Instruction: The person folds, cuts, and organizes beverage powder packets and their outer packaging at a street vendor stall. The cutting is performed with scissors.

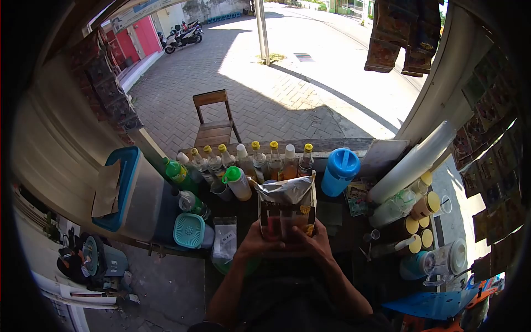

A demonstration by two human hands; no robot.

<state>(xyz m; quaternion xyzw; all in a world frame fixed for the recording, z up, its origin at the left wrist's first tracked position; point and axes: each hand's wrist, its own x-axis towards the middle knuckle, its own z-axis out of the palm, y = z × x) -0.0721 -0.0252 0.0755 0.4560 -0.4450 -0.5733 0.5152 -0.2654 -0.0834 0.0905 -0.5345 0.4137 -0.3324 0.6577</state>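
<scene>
A dark printed pouch with a silvery open top is held upright at the middle of the counter, close to the body. My left hand is wrapped round its lower left side, and my right hand grips its lower right side. Both thumbs lie across the front of the pouch. Just behind it stands a bottle with a green cap. A clear plastic packet lies left of my left hand.
Yellow- and white-capped bottles line the counter's far edge. A blue jug stands right of them. Jars with yellowish lids and a clear pitcher are at the right. A blue-lidded tub and turquoise-lidded container are left.
</scene>
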